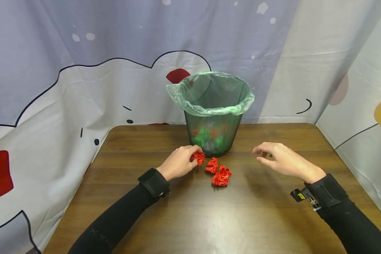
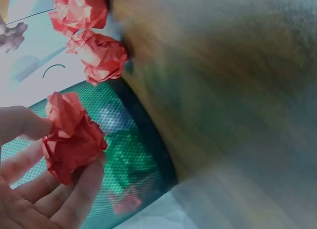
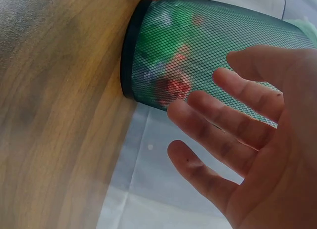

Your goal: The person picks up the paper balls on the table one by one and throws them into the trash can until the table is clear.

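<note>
A crumpled red paper ball (image 2: 73, 140) is pinched between the thumb and fingers of my left hand (image 1: 180, 162), close to the front left of the bin's base. Two more red paper balls, a smaller one (image 1: 212, 165) and a larger one (image 1: 221, 176), lie on the table just right of that hand. Behind them stands a black mesh wastebasket (image 1: 213, 135) with a pale green bag (image 1: 206, 109) folded over its rim. To the right of the bin my right hand (image 1: 280, 159) hovers with relaxed fingers, holding nothing.
Through the bin's mesh show green, red and greyish crumpled pieces (image 3: 163, 46). The brown wooden table (image 1: 190, 218) carries everything. A patterned curtain (image 1: 120, 31) hangs behind its far edge and along the right side. Both wrists wear black bands (image 1: 155, 182).
</note>
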`<state>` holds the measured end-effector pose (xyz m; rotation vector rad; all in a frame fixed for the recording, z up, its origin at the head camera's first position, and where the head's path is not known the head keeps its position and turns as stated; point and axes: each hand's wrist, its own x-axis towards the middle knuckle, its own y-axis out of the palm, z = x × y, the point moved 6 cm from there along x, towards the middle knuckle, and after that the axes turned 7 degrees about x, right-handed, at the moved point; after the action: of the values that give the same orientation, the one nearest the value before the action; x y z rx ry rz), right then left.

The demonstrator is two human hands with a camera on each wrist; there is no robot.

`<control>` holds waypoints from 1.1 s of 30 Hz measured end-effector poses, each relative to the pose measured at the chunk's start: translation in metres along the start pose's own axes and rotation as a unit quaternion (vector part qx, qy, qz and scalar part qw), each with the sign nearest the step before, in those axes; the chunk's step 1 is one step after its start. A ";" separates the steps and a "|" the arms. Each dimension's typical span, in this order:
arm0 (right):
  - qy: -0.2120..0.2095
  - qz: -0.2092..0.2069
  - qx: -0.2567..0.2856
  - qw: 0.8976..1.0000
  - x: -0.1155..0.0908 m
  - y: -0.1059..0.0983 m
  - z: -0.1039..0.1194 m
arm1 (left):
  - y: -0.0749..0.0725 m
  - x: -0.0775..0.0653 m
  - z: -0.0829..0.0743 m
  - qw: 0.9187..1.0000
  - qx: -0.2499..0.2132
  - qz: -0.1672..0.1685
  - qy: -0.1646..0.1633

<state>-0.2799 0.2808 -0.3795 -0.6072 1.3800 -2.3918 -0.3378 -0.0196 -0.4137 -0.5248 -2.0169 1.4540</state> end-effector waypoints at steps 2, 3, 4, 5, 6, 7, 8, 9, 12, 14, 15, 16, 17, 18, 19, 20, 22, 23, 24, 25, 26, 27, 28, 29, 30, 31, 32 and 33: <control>0.003 0.000 0.002 1.000 -0.001 0.001 -0.002 | -0.007 0.000 -0.002 1.000 -0.005 -0.011 0.001; 0.003 0.000 0.003 1.000 -0.001 0.002 -0.002 | -0.010 0.001 -0.003 1.000 -0.007 -0.016 -0.001; 0.004 -0.001 0.005 1.000 -0.001 0.002 -0.003 | -0.014 0.001 -0.004 1.000 -0.009 -0.022 0.000; 0.004 -0.001 0.007 1.000 -0.001 0.002 -0.003 | -0.018 0.002 -0.005 1.000 -0.007 -0.029 0.001; 0.005 -0.002 0.009 1.000 -0.002 0.002 -0.003 | -0.022 0.003 -0.007 0.999 -0.007 -0.035 0.002; 0.005 -0.002 0.010 1.000 -0.002 0.003 -0.004 | -0.027 0.003 -0.008 0.999 -0.007 -0.043 0.003; 0.005 -0.002 0.011 1.000 -0.002 0.003 -0.004 | -0.031 0.004 -0.010 0.999 -0.005 -0.053 0.006; 0.005 -0.001 0.011 1.000 -0.002 0.003 -0.004 | -0.036 0.005 -0.011 0.998 -0.003 -0.062 0.008; 0.006 0.000 0.011 1.000 -0.004 0.004 -0.004 | -0.049 0.007 -0.016 0.996 -0.002 -0.090 0.017; 0.005 -0.001 0.009 1.000 -0.004 0.005 -0.005 | -0.058 0.009 -0.019 0.994 0.001 -0.108 0.023; 0.004 -0.002 0.009 1.000 -0.004 0.005 -0.005 | -0.062 0.009 -0.020 0.993 0.002 -0.117 0.027; 0.004 -0.002 0.009 1.000 -0.004 0.006 -0.005 | -0.067 0.010 -0.022 0.992 0.001 -0.125 0.031; 0.003 -0.003 0.008 1.000 -0.004 0.006 -0.006 | -0.071 0.011 -0.024 0.990 0.003 -0.135 0.036; 0.003 -0.003 0.009 1.000 -0.004 0.006 -0.006 | -0.076 0.011 -0.026 0.989 0.006 -0.143 0.040; 0.003 -0.003 0.009 1.000 -0.004 0.006 -0.006 | -0.080 0.012 -0.027 0.988 0.007 -0.151 0.045; 0.003 -0.003 0.010 1.000 -0.005 0.007 -0.007 | -0.084 0.013 -0.029 0.986 0.008 -0.158 0.049; 0.004 -0.003 0.010 1.000 -0.005 0.007 -0.007 | -0.093 0.015 -0.032 0.984 0.008 -0.170 0.056; 0.004 -0.003 0.010 1.000 -0.006 0.007 -0.008 | -0.096 0.016 -0.033 0.983 0.007 -0.175 0.058; 0.005 -0.003 0.011 1.000 -0.006 0.008 -0.008 | -0.100 0.017 -0.034 0.982 0.007 -0.181 0.061; 0.005 -0.003 0.012 1.000 -0.006 0.008 -0.008 | -0.104 0.018 -0.035 0.981 0.005 -0.186 0.062; 0.005 -0.004 0.011 1.000 -0.006 0.008 -0.008 | -0.108 0.019 -0.036 0.979 0.003 -0.192 0.064; 0.004 -0.005 0.011 1.000 -0.006 0.008 -0.008 | -0.111 0.019 -0.037 0.978 0.002 -0.197 0.064; 0.004 -0.005 0.011 1.000 -0.006 0.008 -0.008 | -0.114 0.020 -0.037 0.977 0.003 -0.203 0.065; 0.003 -0.006 0.011 1.000 -0.006 0.008 -0.009 | -0.117 0.021 -0.038 0.975 0.003 -0.210 0.066; 0.003 -0.007 0.010 1.000 -0.005 0.008 -0.009 | -0.120 0.021 -0.039 0.974 0.004 -0.216 0.068; 0.002 -0.007 0.010 1.000 -0.005 0.009 -0.009 | -0.123 0.021 -0.039 0.972 0.004 -0.223 0.069; 0.001 -0.008 0.010 1.000 -0.005 0.009 -0.009 | -0.126 0.022 -0.040 0.971 0.004 -0.229 0.071; 0.001 -0.008 0.010 1.000 -0.005 0.009 -0.010 | -0.130 0.022 -0.041 0.969 0.004 -0.236 0.073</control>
<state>-0.2800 0.2859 -0.3927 -0.6133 1.3554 -2.4167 -0.3242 -0.0186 -0.2765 -0.1248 -1.8547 1.0989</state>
